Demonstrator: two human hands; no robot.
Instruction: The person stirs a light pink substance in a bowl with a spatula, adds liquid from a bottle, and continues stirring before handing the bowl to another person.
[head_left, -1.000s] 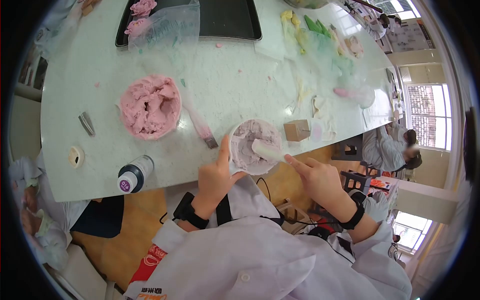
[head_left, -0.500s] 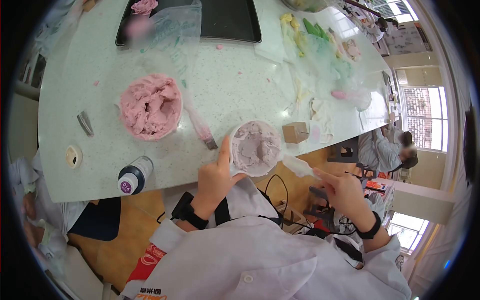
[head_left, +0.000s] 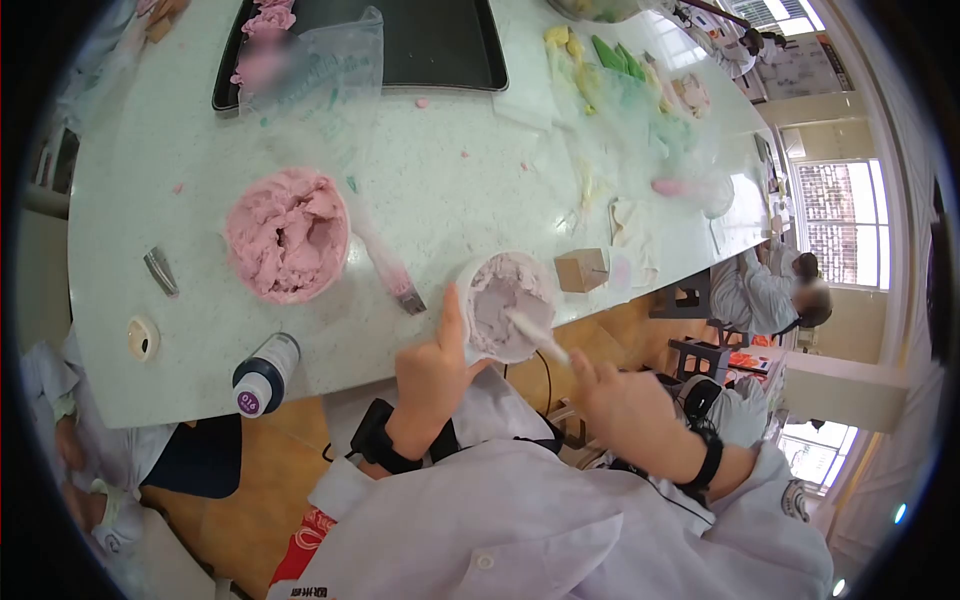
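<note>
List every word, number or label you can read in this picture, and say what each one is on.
"910": on the purple cap label of the dark bottle; digits rotated, only just legible.
Red patch on the white coat: lettering too blurred to read.
Wall poster: too small to read.
Cup in the left hand and spatula in the right hand: no text.

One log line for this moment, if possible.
left hand holds mauve cream bowl | right hand holds spatula in it | nearby pink cream bowl, bottle
</note>
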